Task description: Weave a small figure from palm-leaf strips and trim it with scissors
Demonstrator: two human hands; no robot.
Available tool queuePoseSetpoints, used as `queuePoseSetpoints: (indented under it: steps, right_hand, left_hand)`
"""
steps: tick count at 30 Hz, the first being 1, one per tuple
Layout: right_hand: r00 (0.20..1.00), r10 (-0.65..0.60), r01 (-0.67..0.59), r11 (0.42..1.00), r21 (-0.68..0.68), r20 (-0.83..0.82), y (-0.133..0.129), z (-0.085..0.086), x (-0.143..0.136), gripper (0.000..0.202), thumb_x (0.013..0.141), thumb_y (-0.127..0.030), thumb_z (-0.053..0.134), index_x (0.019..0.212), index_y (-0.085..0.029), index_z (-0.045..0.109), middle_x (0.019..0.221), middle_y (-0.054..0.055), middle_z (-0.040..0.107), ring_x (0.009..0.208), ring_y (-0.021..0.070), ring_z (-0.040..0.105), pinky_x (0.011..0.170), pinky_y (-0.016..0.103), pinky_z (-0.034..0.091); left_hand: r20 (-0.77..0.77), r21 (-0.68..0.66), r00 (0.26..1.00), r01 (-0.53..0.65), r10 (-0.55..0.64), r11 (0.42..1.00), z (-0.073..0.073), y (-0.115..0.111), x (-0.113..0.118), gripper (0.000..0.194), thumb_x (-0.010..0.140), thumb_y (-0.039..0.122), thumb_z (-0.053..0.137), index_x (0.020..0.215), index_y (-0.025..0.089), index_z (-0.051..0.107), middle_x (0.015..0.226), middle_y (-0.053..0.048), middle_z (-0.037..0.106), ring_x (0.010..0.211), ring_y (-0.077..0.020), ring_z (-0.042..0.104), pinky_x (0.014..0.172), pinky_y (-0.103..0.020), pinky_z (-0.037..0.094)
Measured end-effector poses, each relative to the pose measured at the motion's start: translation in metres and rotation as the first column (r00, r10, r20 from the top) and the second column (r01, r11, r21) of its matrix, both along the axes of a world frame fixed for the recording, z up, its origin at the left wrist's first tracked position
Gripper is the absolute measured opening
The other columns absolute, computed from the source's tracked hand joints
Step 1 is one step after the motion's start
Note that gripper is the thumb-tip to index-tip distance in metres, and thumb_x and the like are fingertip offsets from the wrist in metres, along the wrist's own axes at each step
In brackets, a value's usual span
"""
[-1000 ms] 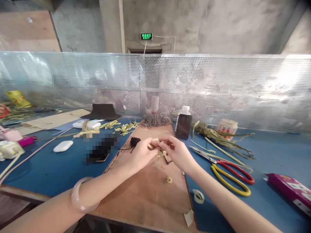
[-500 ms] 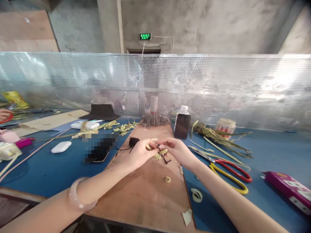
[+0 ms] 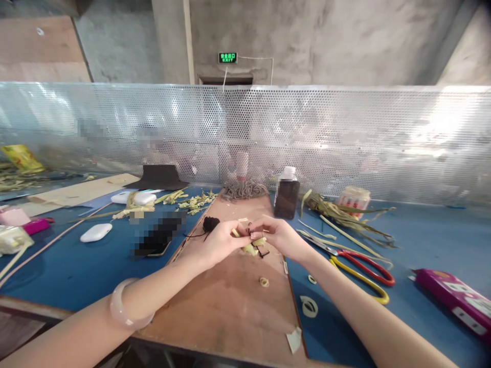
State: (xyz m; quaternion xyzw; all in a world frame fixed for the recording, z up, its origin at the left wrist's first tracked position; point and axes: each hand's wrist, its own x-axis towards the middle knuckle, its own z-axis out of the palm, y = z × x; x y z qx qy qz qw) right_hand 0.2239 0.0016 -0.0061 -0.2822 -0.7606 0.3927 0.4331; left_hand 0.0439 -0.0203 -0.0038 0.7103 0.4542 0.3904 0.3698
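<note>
Over the brown board, my left hand (image 3: pixel 222 244) pinches a pale plant-fibre strip (image 3: pixel 251 249), part of which shows below the fingers. Its fingertips meet those of my right hand (image 3: pixel 279 238), which is closed on a thin black cord (image 3: pixel 263 253). A small dark loop of the cord pokes up between the two hands. The fingers hide how the cord and the strip are joined. Just behind my left hand lies a ball of black cord (image 3: pixel 210 224), its loose end trailing to the left.
The brown board (image 3: pixel 215 317) runs down the blue table (image 3: pixel 57 266). Scissors (image 3: pixel 360 266), dried leaves (image 3: pixel 337 214) and a dark bottle (image 3: pixel 287 197) are on the right, with a purple packet (image 3: pixel 452 296). At left lie a phone (image 3: pixel 161 237) and a white case (image 3: pixel 95 233). A perforated metal screen (image 3: pixel 307 133) stands behind.
My right fingers have lifted slightly, and a small dark loop now shows above the pinch. Another person's hand with a red handle has left the far left edge.
</note>
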Motion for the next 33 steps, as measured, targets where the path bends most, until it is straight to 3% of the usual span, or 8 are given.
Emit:
queuePoseSetpoints:
  steps: [4, 7, 10, 14, 17, 25, 30, 33]
  right_hand:
    - [0.998, 0.068, -0.068, 0.998, -0.014, 0.016, 0.001, 0.000, 0.002, 0.015, 0.074, -0.027, 0.068, 0.087, -0.019, 0.071, 0.092, 0.003, 0.063, 0.087, 0.0162, 0.060, 0.084, 0.032, 0.046]
    - [0.996, 0.084, -0.084, 0.996, -0.016, 0.019, 0.000, -0.002, 0.000, 0.010, 0.073, -0.024, 0.068, 0.081, -0.019, 0.072, 0.087, 0.002, 0.061, 0.082, 0.0143, 0.059, 0.080, 0.030, 0.046]
    - [0.999, 0.033, -0.036, 0.997, -0.072, -0.035, -0.003, -0.004, -0.005, 0.006, 0.071, -0.023, 0.068, 0.071, -0.017, 0.068, 0.078, 0.000, 0.059, 0.070, 0.0121, 0.057, 0.070, 0.027, 0.047]
    - [0.995, -0.087, 0.077, 0.980, -0.184, -0.049, -0.010, -0.005, -0.014, 0.014, 0.075, -0.029, 0.062, 0.073, -0.015, 0.061, 0.066, -0.001, 0.058, 0.056, 0.0103, 0.051, 0.054, 0.025, 0.042]
    - [0.984, -0.175, 0.167, 0.975, -0.144, -0.044, -0.013, -0.008, -0.019, 0.017, 0.079, -0.033, 0.057, 0.076, -0.015, 0.058, 0.068, 0.001, 0.061, 0.060, 0.0121, 0.053, 0.054, 0.024, 0.041]
    - [0.941, -0.333, 0.323, 0.937, -0.134, -0.060, -0.013, -0.017, -0.026, 0.009, 0.080, -0.026, 0.048, 0.073, -0.020, 0.047, 0.067, 0.000, 0.059, 0.063, 0.0152, 0.058, 0.058, 0.027, 0.045]
    - [0.916, -0.399, 0.395, 0.916, -0.069, -0.042, -0.017, -0.016, -0.031, 0.012, 0.082, -0.026, 0.046, 0.072, -0.022, 0.042, 0.069, 0.000, 0.057, 0.063, 0.0146, 0.054, 0.056, 0.026, 0.044]
    - [0.924, -0.381, 0.375, 0.918, -0.127, -0.024, -0.018, -0.019, -0.035, 0.012, 0.086, -0.030, 0.041, 0.077, -0.023, 0.039, 0.068, -0.001, 0.055, 0.055, 0.0137, 0.052, 0.047, 0.025, 0.041]
  left_hand:
    - [0.055, -0.039, 0.997, 0.051, -0.049, 0.998, -0.002, 0.004, -0.003, 0.017, 0.068, 0.031, 0.067, 0.073, 0.015, 0.062, 0.066, 0.000, 0.062, 0.061, -0.0135, 0.056, 0.056, -0.023, 0.037]
    - [0.058, -0.055, 0.995, 0.086, -0.083, 0.995, -0.002, 0.006, -0.005, 0.013, 0.065, 0.026, 0.068, 0.073, 0.016, 0.063, 0.065, 0.001, 0.062, 0.061, -0.0134, 0.056, 0.056, -0.023, 0.038]
    - [0.067, -0.064, 0.994, 0.086, -0.082, 0.994, 0.000, 0.005, -0.005, 0.012, 0.067, 0.026, 0.068, 0.072, 0.016, 0.063, 0.065, 0.000, 0.063, 0.061, -0.0134, 0.057, 0.053, -0.022, 0.037]
    - [0.091, -0.073, 0.994, 0.064, -0.058, 0.995, 0.001, 0.004, -0.005, 0.020, 0.069, 0.035, 0.068, 0.071, 0.015, 0.063, 0.061, 0.000, 0.061, 0.051, -0.0106, 0.050, 0.047, -0.022, 0.031]
    - [0.112, -0.054, 0.993, 0.030, -0.024, 0.998, -0.003, 0.005, -0.004, 0.024, 0.070, 0.038, 0.068, 0.075, 0.015, 0.064, 0.062, 0.000, 0.061, 0.049, -0.0090, 0.045, 0.046, -0.022, 0.028]
    - [0.330, -0.082, 0.944, 0.002, 0.026, 0.997, -0.006, 0.008, -0.002, 0.022, 0.068, 0.030, 0.074, 0.078, 0.015, 0.063, 0.075, -0.003, 0.063, 0.070, -0.0138, 0.059, 0.064, -0.026, 0.043]
    - [0.507, -0.197, 0.859, 0.032, 0.074, 0.980, -0.006, 0.008, 0.002, 0.023, 0.064, 0.025, 0.077, 0.078, 0.014, 0.061, 0.078, -0.005, 0.062, 0.075, -0.0169, 0.062, 0.070, -0.030, 0.049]
    - [0.574, -0.244, 0.811, 0.044, 0.108, 0.969, -0.004, 0.005, 0.005, 0.024, 0.063, 0.021, 0.077, 0.076, 0.014, 0.059, 0.078, -0.005, 0.062, 0.074, -0.0168, 0.062, 0.071, -0.031, 0.050]
